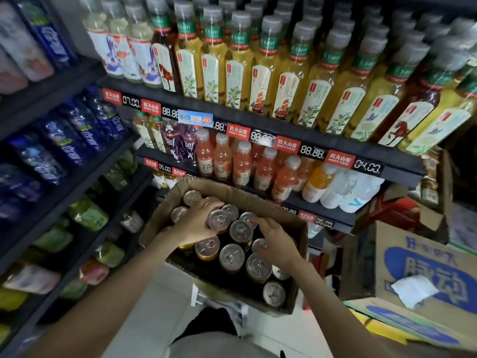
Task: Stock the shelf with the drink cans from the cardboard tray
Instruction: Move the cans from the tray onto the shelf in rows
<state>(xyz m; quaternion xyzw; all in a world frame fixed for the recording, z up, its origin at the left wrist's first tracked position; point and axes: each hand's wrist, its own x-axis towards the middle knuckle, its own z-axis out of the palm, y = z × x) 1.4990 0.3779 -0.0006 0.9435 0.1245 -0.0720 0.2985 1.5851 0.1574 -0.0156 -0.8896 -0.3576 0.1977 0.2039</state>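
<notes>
The shelf [258, 120] unit fills the background, its tiers packed with upright bottles [237, 63] behind price rails. A printed carton [423, 275] stands on the floor at the right. In front of the lower tiers sits the cardboard tray [232, 195], raised off the floor on something hidden beneath it, probably to keep the stock within arm's reach. Inside it the drink cans [232, 257] stand upright in rows, long axes vertical and pull-tab ends facing up, so each can be taken from above. The left hand [196, 223] reaches over the far rows; its grip is curled round the rim of one can [219, 220], fingers wrapping the top. The right hand [276, 241] lies over the neighbouring cans with fingers bent down onto a lid; whether that grip has closed on a can cannot be determined. No can has left the tray.
</notes>
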